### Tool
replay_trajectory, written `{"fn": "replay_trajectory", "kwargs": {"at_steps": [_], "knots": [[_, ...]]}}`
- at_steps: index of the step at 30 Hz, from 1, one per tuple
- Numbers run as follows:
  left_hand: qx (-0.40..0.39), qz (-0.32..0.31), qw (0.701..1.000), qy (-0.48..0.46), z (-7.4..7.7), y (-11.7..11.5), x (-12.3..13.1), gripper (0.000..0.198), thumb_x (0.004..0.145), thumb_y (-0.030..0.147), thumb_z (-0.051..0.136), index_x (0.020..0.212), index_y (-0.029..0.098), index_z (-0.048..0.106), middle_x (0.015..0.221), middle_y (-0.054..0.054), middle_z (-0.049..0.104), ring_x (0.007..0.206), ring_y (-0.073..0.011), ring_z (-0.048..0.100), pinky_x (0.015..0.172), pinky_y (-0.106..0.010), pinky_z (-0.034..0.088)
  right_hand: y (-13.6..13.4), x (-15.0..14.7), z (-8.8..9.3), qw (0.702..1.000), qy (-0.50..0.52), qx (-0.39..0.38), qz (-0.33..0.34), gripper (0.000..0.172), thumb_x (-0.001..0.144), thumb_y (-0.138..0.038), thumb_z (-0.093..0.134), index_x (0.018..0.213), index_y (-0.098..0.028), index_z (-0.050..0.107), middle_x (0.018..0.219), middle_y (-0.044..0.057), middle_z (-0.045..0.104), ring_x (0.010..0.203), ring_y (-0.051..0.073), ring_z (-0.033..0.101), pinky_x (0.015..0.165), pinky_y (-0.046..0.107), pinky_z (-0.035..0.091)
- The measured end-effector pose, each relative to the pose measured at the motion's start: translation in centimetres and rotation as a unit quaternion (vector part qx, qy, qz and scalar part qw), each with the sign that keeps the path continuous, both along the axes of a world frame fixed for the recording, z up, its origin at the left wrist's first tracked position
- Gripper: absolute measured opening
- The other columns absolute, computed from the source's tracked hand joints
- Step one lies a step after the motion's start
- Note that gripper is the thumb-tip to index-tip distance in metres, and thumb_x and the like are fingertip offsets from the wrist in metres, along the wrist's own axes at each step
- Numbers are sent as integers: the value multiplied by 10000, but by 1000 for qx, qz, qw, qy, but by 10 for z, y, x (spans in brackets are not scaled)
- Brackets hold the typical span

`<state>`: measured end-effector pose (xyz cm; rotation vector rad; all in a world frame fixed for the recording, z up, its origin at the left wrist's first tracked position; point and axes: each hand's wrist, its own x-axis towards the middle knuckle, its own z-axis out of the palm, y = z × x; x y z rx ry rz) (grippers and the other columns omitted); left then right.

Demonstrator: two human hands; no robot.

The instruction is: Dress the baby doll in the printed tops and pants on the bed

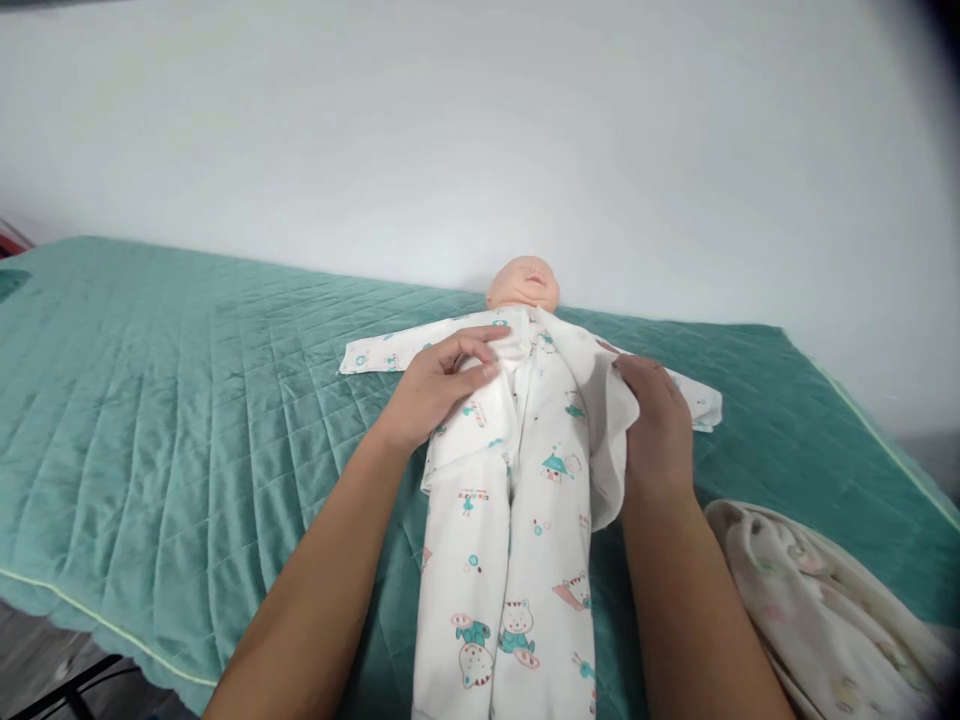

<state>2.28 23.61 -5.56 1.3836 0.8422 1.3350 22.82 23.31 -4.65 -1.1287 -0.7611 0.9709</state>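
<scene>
A baby doll [523, 282] lies on its back, dressed in a white baby top [480, 405] printed with small animals and matching trousers [465, 560]. Its sleeves stretch out to both sides. My left hand [442, 385] rests on the top's left front panel, index finger extended over the chest and thumb apart from it. The other front panel [609, 430] is lifted and folded outward, its edge gripped by my right hand [656, 415]. Between the panels the printed cloth underneath shows. Part of the right sleeve is hidden behind my right hand.
A green quilted cover [225, 400] is spread under the doll, with a pale wall [450, 130] behind. Crumpled cream cloth [810, 600] with a faint print lies at the lower right, beside my right forearm. A dark metal frame [75, 690] shows at the lower left.
</scene>
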Motion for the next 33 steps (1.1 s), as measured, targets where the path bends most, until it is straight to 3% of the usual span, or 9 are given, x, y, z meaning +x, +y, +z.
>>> {"fn": "replay_trajectory", "kwargs": {"at_steps": [4, 8, 10, 13, 16, 20, 25, 29, 33], "knots": [[-76, 144, 978, -128, -7, 6, -1, 156, 819, 326, 728, 836, 197, 642, 1212, -42, 706, 947, -157, 642, 840, -296, 497, 9, 7, -7, 995, -45, -61, -59, 164, 695, -286, 714, 669, -206, 573, 625, -57, 454, 582, 102, 388, 561, 264, 355], [-150, 273, 943, -119, -14, 15, -7, 160, 851, 334, 663, 826, 189, 601, 980, -16, 696, 618, -80, 470, 591, -237, 396, 12, 9, -14, 995, -82, -46, -44, 168, 699, -313, 725, 806, -216, 638, 745, -28, 573, 656, 126, 488, 615, 278, 410], [-149, 291, 943, -63, -14, 16, -7, 195, 863, 385, 653, 864, 195, 611, 924, -10, 667, 636, -90, 482, 613, -239, 399, 10, 8, -15, 991, -132, -22, 4, 299, 711, -360, 758, 971, -235, 680, 862, -10, 632, 742, 149, 547, 675, 293, 441], [-110, 250, 959, 80, -10, 14, -3, 264, 824, 412, 712, 978, 206, 652, 995, -16, 662, 790, -127, 552, 754, -258, 436, 7, 8, -15, 968, -243, -27, 57, 475, 704, -448, 807, 1131, -285, 678, 861, -12, 628, 738, 162, 541, 656, 300, 429], [-109, 201, 961, 155, -6, 12, -1, 259, 822, 394, 708, 992, 205, 659, 1014, -15, 665, 832, -142, 551, 789, -272, 433, 6, 9, -15, 963, -256, -68, 55, 445, 702, -492, 808, 1064, -273, 670, 669, -46, 530, 576, 132, 443, 534, 277, 352], [-106, 232, 952, 169, -10, 14, -5, 169, 850, 344, 653, 800, 187, 615, 782, 19, 587, 743, -131, 500, 737, -266, 406, 6, 8, -16, 972, -213, -85, 57, 321, 724, -476, 776, 880, -250, 610, 568, -72, 466, 478, 102, 372, 454, 253, 269], [-75, 277, 943, 167, -20, 20, -12, 184, 863, 327, 619, 754, 199, 544, 717, 39, 538, 701, -125, 478, 710, -263, 391, 6, 10, -11, 981, -154, -106, 52, 257, 706, -395, 758, 789, -243, 569, 551, -83, 447, 442, 86, 352, 409, 234, 238], [-79, 389, 894, 207, -25, 24, -29, 129, 868, 307, 599, 800, 216, 537, 767, 28, 579, 734, -142, 526, 731, -276, 416, 10, 24, -12, 981, -127, -145, -8, 213, 687, -358, 731, 771, -236, 579, 579, -74, 474, 472, 98, 392, 435, 245, 314], [-75, 461, 819, 333, -32, 26, -49, 44, 881, 271, 569, 887, 227, 576, 896, -26, 646, 866, -210, 593, 813, -350, 457, 17, 38, -19, 964, -220, -128, -79, 211, 708, -321, 705, 885, -226, 640, 793, -30, 613, 670, 135, 534, 638, 287, 463]]}}
